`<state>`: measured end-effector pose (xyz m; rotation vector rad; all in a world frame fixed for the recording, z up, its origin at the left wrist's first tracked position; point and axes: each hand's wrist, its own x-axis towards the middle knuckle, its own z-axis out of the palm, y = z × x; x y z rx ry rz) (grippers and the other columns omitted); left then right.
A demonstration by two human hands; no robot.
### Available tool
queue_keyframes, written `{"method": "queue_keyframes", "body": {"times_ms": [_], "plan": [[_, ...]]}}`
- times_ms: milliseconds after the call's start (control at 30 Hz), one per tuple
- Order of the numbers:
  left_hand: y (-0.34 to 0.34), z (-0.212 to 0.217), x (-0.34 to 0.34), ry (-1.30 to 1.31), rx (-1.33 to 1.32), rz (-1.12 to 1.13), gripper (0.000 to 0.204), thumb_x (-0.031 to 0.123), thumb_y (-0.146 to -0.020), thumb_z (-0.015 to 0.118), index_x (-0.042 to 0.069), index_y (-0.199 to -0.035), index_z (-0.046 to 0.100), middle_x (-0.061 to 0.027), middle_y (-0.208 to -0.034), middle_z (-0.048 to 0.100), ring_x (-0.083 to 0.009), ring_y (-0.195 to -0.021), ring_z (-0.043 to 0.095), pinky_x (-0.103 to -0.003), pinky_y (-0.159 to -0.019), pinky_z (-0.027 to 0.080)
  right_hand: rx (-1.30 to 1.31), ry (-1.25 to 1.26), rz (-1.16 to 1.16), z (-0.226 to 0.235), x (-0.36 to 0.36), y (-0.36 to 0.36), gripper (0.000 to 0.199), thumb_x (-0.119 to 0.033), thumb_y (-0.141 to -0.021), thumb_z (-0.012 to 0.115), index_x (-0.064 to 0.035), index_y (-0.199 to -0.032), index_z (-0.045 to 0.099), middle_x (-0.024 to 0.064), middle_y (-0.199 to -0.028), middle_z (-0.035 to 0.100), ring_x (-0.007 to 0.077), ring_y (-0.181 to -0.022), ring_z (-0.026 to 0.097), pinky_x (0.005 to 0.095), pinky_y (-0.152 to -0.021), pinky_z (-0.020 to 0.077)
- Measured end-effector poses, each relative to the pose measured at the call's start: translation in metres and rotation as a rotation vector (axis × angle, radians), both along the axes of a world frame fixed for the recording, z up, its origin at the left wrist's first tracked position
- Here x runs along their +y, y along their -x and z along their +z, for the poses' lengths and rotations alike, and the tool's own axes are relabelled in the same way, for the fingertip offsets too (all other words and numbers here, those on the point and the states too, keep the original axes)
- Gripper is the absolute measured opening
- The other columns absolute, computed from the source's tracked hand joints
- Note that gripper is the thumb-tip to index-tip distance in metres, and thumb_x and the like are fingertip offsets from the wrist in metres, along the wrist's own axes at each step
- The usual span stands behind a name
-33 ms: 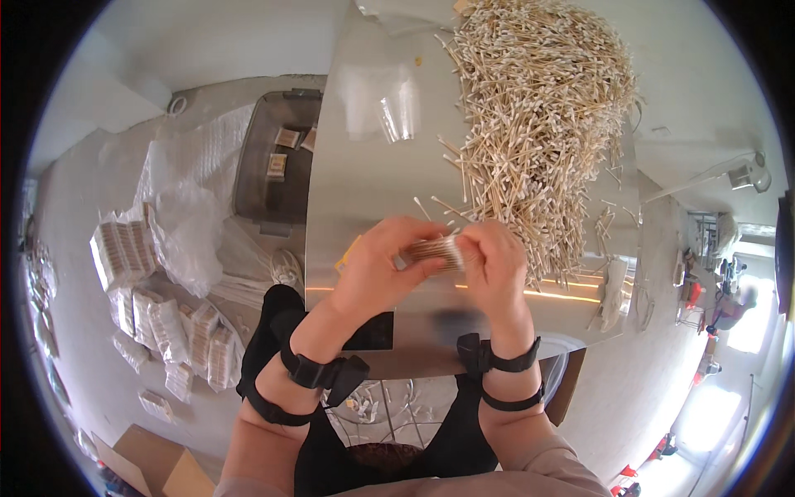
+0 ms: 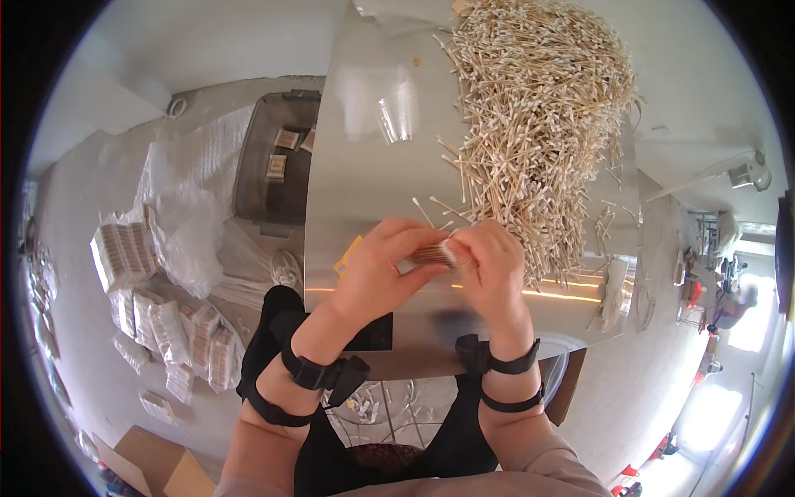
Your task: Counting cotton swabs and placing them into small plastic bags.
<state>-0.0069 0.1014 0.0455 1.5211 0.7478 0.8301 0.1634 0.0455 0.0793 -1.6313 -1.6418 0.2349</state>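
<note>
Over the near part of the metal table [image 2: 356,182] my two hands meet around a small bundle of cotton swabs [image 2: 433,253]. My left hand [image 2: 385,265] is closed about the bundle, thumb below and fingers above. At its right end, the fingertips of my right hand [image 2: 493,261] pinch the swab tips and hide part of them. A large heap of loose cotton swabs [image 2: 538,132], wooden sticks with white tips, spreads just beyond my right hand. A few stray swabs [image 2: 422,211] lie just past my fingers.
Clear plastic sleeves [image 2: 396,116] lie on the table's far left. Beside it, a grey bin [image 2: 277,203] holds several small swab packs. On the floor at left are stacked packs [image 2: 124,248], plastic wrapping [image 2: 186,232] and a cardboard box [image 2: 153,464].
My right fingers have shifted slightly left over the bundle's end, and less of the bundle shows. Everything else stays the same.
</note>
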Motion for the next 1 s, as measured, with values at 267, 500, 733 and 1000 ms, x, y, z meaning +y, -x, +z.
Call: {"method": "queue_keyframes", "body": {"times_ms": [267, 500, 733, 1000], "plan": [[0.001, -0.017, 0.001, 0.094, -0.068, -0.011, 0.026, -0.002, -0.086, 0.074, 0.005, -0.110, 0.066, -0.0037, -0.107, 0.067, -0.0116, -0.096, 0.063, -0.027, -0.080, 0.051, 0.093, -0.110, 0.144, -0.005, 0.007, 0.010, 0.016, -0.010, -0.082, 0.078, -0.0053, -0.093, 0.067, 0.0090, -0.090, 0.063, 0.0270, -0.073, 0.060, 0.0359, -0.062, 0.0491], [0.003, -0.019, 0.012, 0.284, -0.314, 0.043, 0.021, -0.004, -0.088, 0.071, 0.004, -0.106, 0.065, -0.0026, -0.110, 0.068, -0.0102, -0.102, 0.061, -0.025, -0.088, 0.049, 0.464, 0.057, 0.006, -0.027, 0.003, 0.023, 0.011, 0.000, -0.087, 0.072, -0.0027, -0.097, 0.068, 0.0088, -0.099, 0.064, 0.0242, -0.081, 0.062, 0.0317, -0.069, 0.0513], [0.014, -0.014, 0.018, -0.170, 0.056, 0.125, 0.014, -0.006, -0.087, 0.070, 0.000, -0.100, 0.066, -0.0090, -0.116, 0.067, -0.0196, -0.110, 0.062, -0.032, -0.098, 0.048, 0.430, 0.007, -0.044, -0.031, 0.010, 0.035, 0.010, 0.001, -0.088, 0.070, -0.0031, -0.096, 0.065, 0.0102, -0.100, 0.066, 0.0215, -0.079, 0.064, 0.0288, -0.065, 0.0523], [0.012, -0.028, 0.014, 0.218, -0.155, 0.245, 0.014, -0.006, -0.084, 0.074, 0.002, -0.091, 0.065, -0.0090, -0.104, 0.070, -0.0150, -0.097, 0.064, -0.028, -0.087, 0.050, 0.654, 0.050, -0.065, -0.045, 0.010, 0.040, 0.012, 0.000, -0.090, 0.070, -0.0017, -0.095, 0.058, 0.0106, -0.101, 0.066, 0.0177, -0.079, 0.064, 0.0266, -0.069, 0.0535]]}}
